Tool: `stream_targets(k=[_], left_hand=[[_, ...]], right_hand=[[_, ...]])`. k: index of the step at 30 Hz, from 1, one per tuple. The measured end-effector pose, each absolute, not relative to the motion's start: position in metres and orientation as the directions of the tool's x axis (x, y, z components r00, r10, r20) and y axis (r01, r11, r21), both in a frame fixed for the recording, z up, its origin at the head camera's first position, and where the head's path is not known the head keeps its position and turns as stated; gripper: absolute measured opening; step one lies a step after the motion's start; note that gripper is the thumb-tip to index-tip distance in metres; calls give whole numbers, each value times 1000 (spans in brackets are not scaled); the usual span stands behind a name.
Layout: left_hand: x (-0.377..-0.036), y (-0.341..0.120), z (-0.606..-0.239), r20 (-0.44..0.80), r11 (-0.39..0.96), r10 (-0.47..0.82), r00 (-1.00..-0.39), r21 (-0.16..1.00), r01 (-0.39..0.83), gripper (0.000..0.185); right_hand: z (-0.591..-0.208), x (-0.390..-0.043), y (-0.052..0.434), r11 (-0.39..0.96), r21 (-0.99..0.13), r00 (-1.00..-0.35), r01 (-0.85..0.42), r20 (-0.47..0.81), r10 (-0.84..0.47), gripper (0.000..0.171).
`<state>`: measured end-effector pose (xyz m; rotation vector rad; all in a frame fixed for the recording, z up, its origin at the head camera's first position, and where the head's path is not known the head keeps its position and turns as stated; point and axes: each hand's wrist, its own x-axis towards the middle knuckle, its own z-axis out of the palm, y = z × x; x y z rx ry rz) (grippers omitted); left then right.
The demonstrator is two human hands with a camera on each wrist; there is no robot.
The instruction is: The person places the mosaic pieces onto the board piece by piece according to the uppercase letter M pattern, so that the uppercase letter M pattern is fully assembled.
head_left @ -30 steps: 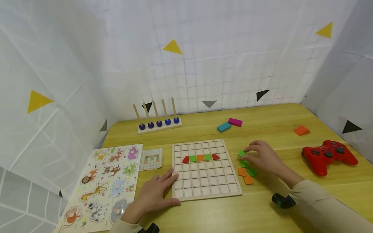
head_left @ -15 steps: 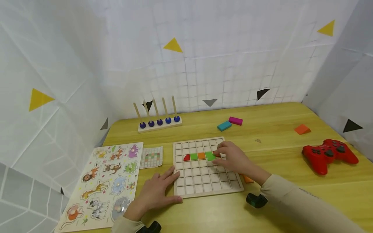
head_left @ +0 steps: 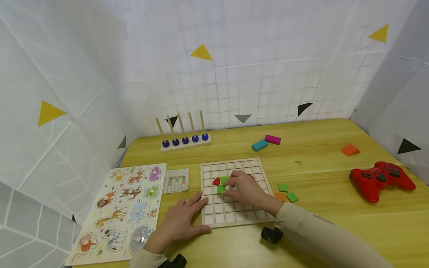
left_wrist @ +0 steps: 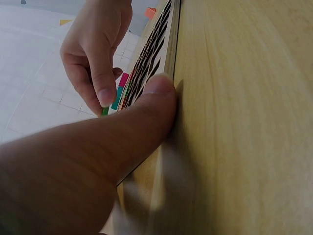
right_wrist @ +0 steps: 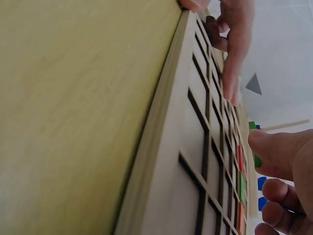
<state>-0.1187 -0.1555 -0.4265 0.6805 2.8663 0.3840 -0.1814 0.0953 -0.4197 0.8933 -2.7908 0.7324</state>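
Observation:
My right hand (head_left: 246, 190) is over the wooden grid board (head_left: 234, 222) and pinches a green square tile (head_left: 221, 190) between thumb and fingers. In the right wrist view, the green tile (right_wrist: 257, 160) shows beside the thumb, above the board. A row of tiles lies in the grid: a red quarter-round tile (head_left: 216, 181) and a green tile (head_left: 223, 179) show at its left, and the hand hides most of the others. With fingers spread, my left hand (head_left: 182, 219) rests on the table, touching the board's left edge. Its thumb (left_wrist: 159, 90) lies by the board's corner.
Right of the board lie green tiles (head_left: 283, 187) and an orange tile (head_left: 280, 196). A pattern card (head_left: 176, 181) and an animal puzzle (head_left: 117, 208) are at left. Behind stand a peg rack (head_left: 186, 144) and blocks (head_left: 260, 145); a red game controller (head_left: 380, 180) lies far right.
My right hand has picked a green tile from the loose tiles and carried it left across the board, just below the row's left part. My left hand has stayed at the board's edge.

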Motion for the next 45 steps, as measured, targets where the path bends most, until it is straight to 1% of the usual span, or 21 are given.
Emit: stream_targets(k=[5, 9, 12, 24, 30, 36, 41, 43, 45], left_hand=[[-119, -158, -424, -106, 862, 462, -881, 288, 417, 86], [-121, -160, -423, -104, 868, 453, -885, 279, 411, 85], [-121, -161, -423, -102, 868, 455, -885, 274, 414, 85], [-122, -160, -425, -102, 867, 458, -883, 272, 418, 85], [-121, -160, -426, -98, 868, 455, -885, 270, 416, 86], [-120, -160, -427, -95, 867, 455, -885, 275, 416, 86], [-119, -161, -428, -95, 871, 447, -890, 274, 408, 86], [-119, -160, -429, -91, 866, 454, -886, 280, 415, 86], [-120, -159, -429, -87, 859, 464, -882, 289, 423, 86]], right_hand=[[-420, -188, 82, 735, -363, -818, -573, 204, -537, 28], [-419, -191, 75, 731, -337, -805, -593, 219, -552, 28], [-419, -191, 74, 734, -336, -807, -590, 221, -548, 26], [-423, -192, 74, 736, -372, -825, -565, 233, -516, 28], [-425, -192, 74, 739, -403, -841, -539, 213, -497, 23], [-424, -192, 75, 733, -424, -844, -532, 190, -502, 19], [-419, -193, 85, 734, -416, -842, -537, 213, -495, 18], [-418, -194, 100, 741, -417, -850, -527, 237, -471, 20], [-417, -194, 124, 752, -451, -877, -481, 238, -418, 20]])
